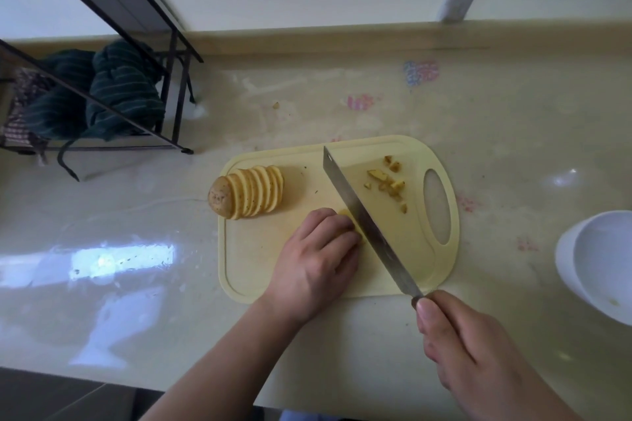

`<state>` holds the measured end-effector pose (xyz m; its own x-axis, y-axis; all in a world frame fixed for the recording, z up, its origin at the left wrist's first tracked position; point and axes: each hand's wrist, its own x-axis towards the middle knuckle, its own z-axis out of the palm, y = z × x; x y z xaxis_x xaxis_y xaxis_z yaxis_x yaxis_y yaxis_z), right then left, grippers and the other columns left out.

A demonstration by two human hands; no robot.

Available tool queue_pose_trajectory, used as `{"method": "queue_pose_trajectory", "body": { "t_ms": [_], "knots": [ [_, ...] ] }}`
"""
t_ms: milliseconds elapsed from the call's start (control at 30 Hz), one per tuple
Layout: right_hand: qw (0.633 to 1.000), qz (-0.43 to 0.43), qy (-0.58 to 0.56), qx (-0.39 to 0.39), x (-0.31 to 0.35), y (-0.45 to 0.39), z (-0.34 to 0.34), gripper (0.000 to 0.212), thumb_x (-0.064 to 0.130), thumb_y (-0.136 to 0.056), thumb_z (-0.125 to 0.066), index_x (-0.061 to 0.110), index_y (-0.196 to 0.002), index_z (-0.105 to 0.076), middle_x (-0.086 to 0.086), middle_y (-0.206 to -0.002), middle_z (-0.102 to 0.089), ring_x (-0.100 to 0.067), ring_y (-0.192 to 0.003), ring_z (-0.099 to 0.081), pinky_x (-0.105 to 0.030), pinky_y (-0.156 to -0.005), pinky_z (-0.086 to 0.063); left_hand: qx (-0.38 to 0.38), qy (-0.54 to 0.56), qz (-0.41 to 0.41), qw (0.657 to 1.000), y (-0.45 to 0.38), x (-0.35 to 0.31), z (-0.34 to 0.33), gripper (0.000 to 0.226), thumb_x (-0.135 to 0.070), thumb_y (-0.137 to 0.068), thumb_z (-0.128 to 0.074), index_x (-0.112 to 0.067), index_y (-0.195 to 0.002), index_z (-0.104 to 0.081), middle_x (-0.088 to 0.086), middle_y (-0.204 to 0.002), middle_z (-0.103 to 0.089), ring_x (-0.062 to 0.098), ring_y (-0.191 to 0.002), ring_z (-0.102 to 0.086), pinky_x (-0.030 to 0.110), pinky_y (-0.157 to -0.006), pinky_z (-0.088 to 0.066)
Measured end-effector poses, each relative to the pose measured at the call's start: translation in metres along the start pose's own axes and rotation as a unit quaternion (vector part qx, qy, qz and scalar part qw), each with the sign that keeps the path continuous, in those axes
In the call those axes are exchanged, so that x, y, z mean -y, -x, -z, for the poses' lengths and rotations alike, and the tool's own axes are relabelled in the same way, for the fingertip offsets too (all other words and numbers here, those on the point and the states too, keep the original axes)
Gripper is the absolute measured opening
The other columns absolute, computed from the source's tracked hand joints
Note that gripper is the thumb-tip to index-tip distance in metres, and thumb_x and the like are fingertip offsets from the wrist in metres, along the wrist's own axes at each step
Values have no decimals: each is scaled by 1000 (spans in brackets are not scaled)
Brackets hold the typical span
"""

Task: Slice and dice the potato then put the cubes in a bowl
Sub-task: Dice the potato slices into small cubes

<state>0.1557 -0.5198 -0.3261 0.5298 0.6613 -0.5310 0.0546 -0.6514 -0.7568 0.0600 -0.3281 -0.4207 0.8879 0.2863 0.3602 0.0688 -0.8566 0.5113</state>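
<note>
Pale yellow flesh shows at your left hand (318,249), whose curled fingers press down on a small piece of potato (349,219) near the middle of the light yellow plastic cutting board (246,260). Your right hand (478,362) is wrapped round the handle of the long steel-bladed knife (362,215), whose blade lies right against those knuckles.

Most of the piece is hidden under your fingers, so keep the fingertips tucked back and let the flat of the blade ride against the knuckles, not the nails. Walk the left hand leftward a little after each cut so the strips come out even, then turn them and cut across to get cubes. Bring the blade straight down and forward rather than chopping from high up.

A fan of round potato slices (260,191), with the brown-skinned end cap still leaning against it, waits at the far left of the board; by my reading most of the dicing lies ahead. A few diced potato bits (390,181) sit at the far right of the board, beside its oval handle hole. Sweep them clear of your cutting lane as they gather.

On the glossy cream desk (136,284), the white round bowl (595,263) stands to the right, well apart from the board. Pulling it nearer should help before you transfer anything.
</note>
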Motion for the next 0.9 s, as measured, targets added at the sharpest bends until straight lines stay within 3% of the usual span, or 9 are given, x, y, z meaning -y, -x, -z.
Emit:
{"method": "queue_pose_trajectory", "body": {
  "t_ms": [167,300,400,500,567,700,767,900],
  "knots": [
    [1000,-2,14,3,-3,10,-1,53,74,-73,-27,24,-77,-44,0,-50,-37,-9,-42,-33,-27,-48,-28,5,5,3,1000,1,2,-1,6,-5,-90,-75,0,-93,-76,12,-103,-71,35,-98,-64,38,-87,-54],
    [999,-7,31,3,-10,18,-3,64,93,-63,-15,36,-72,-43,-1,-51,-45,-9,-44,-40,-22,-48,-30,4,8,-7,1000,1,5,0,6,-7,-91,-75,-1,-93,-78,11,-103,-72,33,-98,-65,37,-86,-54],
    [998,-22,49,-12,-11,23,-4,69,96,-56,-9,39,-73,-44,1,-57,-54,-10,-47,-49,-18,-49,-34,3,11,-11,1000,1,5,2,6,-8,-92,-76,-2,-91,-78,11,-102,-72,33,-97,-65,36,-86,-54],
    [997,-23,72,-20,-9,23,-5,69,95,-56,-3,42,-77,-43,6,-63,-59,-11,-54,-53,-19,-52,-37,5,17,-10,1000,1,6,2,5,-7,-91,-78,-3,-91,-79,10,-102,-72,32,-98,-66,36,-86,-55],
    [996,-12,82,-15,-5,16,-6,56,86,-67,-8,43,-79,-42,10,-65,-59,-10,-56,-53,-22,-54,-38,6,18,-9,1000,1,7,2,5,-8,-90,-80,-3,-92,-80,10,-102,-73,32,-98,-66,36,-86,-55],
    [995,27,90,-19,4,-11,-10,45,64,-82,-19,27,-70,-41,3,-58,-55,-12,-53,-49,-29,-54,-35,2,20,-8,1000,0,7,2,5,-7,-89,-80,-3,-92,-80,10,-102,-73,31,-97,-66,35,-85,-55],
    [995,43,81,-27,6,-19,-9,48,63,-88,-19,25,-68,-41,-3,-56,-51,-12,-51,-47,-31,-53,-36,0,18,-11,1000,-1,6,3,5,-6,-88,-80,-2,-91,-79,12,-101,-72,32,-95,-66,36,-85,-55],
    [998,25,46,-22,1,-15,-5,52,71,-80,-20,26,-70,-42,1,-51,-44,-10,-43,-37,-31,-48,-31,10,-4,-25,1000,2,6,4,5,-5,-90,-78,-2,-93,-78,13,-100,-71,34,-95,-65,39,-85,-56]
  ]
}}
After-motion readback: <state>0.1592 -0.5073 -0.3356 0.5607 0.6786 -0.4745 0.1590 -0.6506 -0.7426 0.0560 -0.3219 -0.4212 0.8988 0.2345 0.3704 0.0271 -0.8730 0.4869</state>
